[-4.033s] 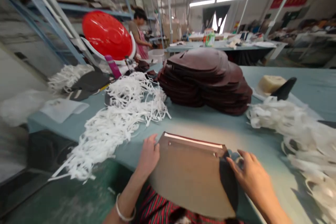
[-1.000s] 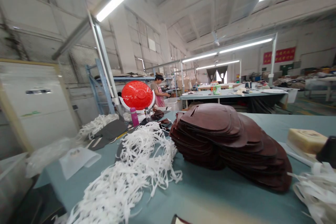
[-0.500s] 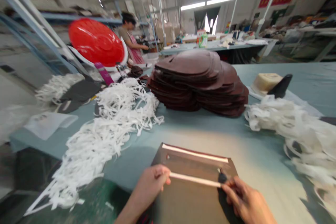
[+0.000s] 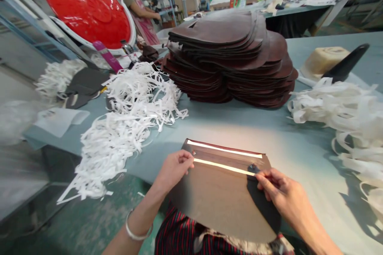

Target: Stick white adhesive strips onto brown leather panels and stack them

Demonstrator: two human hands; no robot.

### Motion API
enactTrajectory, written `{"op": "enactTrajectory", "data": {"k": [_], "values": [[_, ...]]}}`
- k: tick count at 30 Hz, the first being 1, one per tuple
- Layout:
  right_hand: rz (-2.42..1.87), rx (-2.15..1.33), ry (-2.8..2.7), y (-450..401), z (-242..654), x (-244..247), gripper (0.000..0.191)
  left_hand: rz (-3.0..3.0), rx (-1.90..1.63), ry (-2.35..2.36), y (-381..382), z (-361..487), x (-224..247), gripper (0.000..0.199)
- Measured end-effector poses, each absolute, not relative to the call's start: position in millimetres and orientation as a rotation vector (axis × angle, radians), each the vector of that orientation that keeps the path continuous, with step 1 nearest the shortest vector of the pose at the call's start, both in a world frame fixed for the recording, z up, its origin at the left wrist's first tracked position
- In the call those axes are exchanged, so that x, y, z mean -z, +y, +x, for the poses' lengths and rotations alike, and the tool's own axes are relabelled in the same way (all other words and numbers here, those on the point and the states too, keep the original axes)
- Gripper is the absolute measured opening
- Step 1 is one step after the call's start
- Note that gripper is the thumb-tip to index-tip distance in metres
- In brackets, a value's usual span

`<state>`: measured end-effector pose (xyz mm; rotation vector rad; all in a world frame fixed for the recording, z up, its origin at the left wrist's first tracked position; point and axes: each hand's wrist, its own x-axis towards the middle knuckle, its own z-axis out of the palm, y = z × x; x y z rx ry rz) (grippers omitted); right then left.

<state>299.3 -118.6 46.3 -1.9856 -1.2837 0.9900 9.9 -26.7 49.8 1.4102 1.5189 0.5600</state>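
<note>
A narrow white strip [image 4: 223, 165] is stretched between my two hands, just above or on a dark brown leather-like panel [image 4: 221, 203]. My left hand [image 4: 178, 165] pinches its left end, fingers closed. At the other end, my right hand [image 4: 277, 186] grips the strip between thumb and fingers. A second white strip [image 4: 224, 148] runs along the panel's far edge, parallel to the first. Beside my right fingertips sits a small dark fitting [image 4: 253, 168] on the panel. The panel's near, rounded end hangs over the table edge above striped cloth.
A tall stack of brown leather-like pieces [image 4: 227, 63] stands beyond the panel. Heaps of white strips lie left [image 4: 119, 139] and right [image 4: 341, 107]. A black-handled tool [image 4: 347, 63] rests by a yellowish block [image 4: 324, 61]. A red basin [image 4: 89, 8] and another person [image 4: 139, 12] are further back.
The view has tilted down, so everything sits higher in the picture and more of the panel's near end shows. Both hands still hold the strip taut over the panel.
</note>
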Motion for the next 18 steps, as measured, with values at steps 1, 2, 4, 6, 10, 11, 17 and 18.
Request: {"op": "enactTrajectory", "data": {"k": [1,2,4,6,10,11,17,18], "values": [[-1.967,-1.024,-1.233,-117,299,-48,0.037,1.316,-0.589,1.474,-25,11,-51,0.029],[-1.942,-1.061,-1.180,-115,299,-49,0.039,1.217,-0.617,1.435,-23,11,-51,0.031],[-1.878,-1.125,-1.080,-114,298,-50,0.041,1.042,-0.654,1.373,-21,9,-52,0.035],[-1.826,-1.153,-1.005,-114,298,-50,0.043,0.925,-0.675,1.317,-21,7,-51,0.035],[-1.785,-1.153,-0.968,-116,297,-49,0.049,0.866,-0.683,1.244,-22,2,-51,0.035],[-1.781,-1.152,-0.971,-116,297,-50,0.050,0.880,-0.683,1.243,-22,1,-51,0.035],[-1.785,-1.151,-1.025,-114,297,-52,0.047,1.105,-0.660,1.298,-20,-4,-48,0.039],[-1.788,-1.148,-1.026,-114,297,-51,0.048,1.138,-0.644,1.317,-20,-4,-47,0.040]]}}
